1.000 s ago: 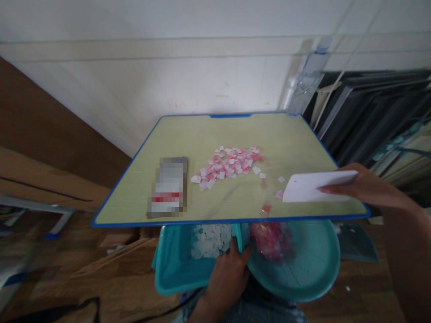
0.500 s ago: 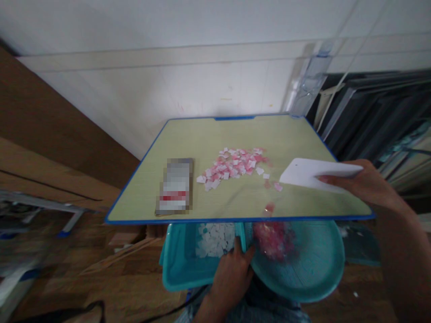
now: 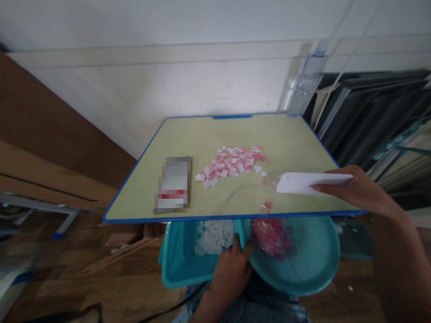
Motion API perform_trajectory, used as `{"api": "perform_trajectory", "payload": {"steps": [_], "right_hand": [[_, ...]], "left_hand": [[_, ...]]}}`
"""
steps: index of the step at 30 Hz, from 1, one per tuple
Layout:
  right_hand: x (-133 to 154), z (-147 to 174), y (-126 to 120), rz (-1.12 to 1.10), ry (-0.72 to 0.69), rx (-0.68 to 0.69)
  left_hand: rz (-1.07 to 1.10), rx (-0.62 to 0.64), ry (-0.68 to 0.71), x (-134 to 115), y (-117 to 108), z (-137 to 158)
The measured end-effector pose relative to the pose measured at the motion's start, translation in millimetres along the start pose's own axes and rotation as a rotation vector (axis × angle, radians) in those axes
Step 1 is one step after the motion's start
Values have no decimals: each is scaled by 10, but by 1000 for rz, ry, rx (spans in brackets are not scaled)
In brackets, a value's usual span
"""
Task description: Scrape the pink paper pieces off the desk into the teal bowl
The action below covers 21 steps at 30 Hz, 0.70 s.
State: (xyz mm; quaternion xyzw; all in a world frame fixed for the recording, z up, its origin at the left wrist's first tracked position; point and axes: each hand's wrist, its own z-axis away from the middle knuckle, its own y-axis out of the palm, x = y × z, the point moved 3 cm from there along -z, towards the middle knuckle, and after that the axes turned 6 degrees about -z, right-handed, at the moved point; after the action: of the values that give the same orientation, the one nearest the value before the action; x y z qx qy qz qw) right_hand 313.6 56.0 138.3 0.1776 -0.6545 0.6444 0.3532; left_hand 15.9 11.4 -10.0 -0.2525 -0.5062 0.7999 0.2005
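My right hand (image 3: pixel 350 186) pinches a flat white plastic card (image 3: pixel 299 183) above the right part of the yellow-green tabletop (image 3: pixel 188 134). The card's left end is beside a small pink piece. A pile of small pink and white square pieces (image 3: pixel 232 162) lies in the middle of the table. Below the front edge, my left hand (image 3: pixel 233 267) grips the adjoining rims of a rectangular teal tub (image 3: pixel 182 276) and a round teal basin (image 3: pixel 316 269). White flakes (image 3: pixel 215 237) lie in the tub, and a heap of pink pieces (image 3: pixel 272 235) in the basin.
A blurred-out rectangular object (image 3: pixel 173 184) lies on the table's left. A clear plastic bottle (image 3: pixel 305 85) stands at the back right corner. Dark flat panels (image 3: pixel 370 103) lean at the right, and a wooden board (image 3: pixel 60 112) stands at the left. The white wall (image 3: pixel 202 85) closes off the back.
My right hand has brought the white card lower and slightly left, nearer the table's front edge. The card is turned more edge-on. My left hand stays on the rims.
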Motion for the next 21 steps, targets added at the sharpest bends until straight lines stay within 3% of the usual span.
{"api": "perform_trajectory", "payload": {"steps": [8,15,21], "right_hand": [[81,43,-55,28,51,-230],[163,-79,69,-36,19,-246],[122,-121,112,-210,83,-223]], "left_hand": [[-4,25,-24,-12,-18,1],[-5,-7,0,7,18,-4],[-4,3,1,6,15,-5]]}}
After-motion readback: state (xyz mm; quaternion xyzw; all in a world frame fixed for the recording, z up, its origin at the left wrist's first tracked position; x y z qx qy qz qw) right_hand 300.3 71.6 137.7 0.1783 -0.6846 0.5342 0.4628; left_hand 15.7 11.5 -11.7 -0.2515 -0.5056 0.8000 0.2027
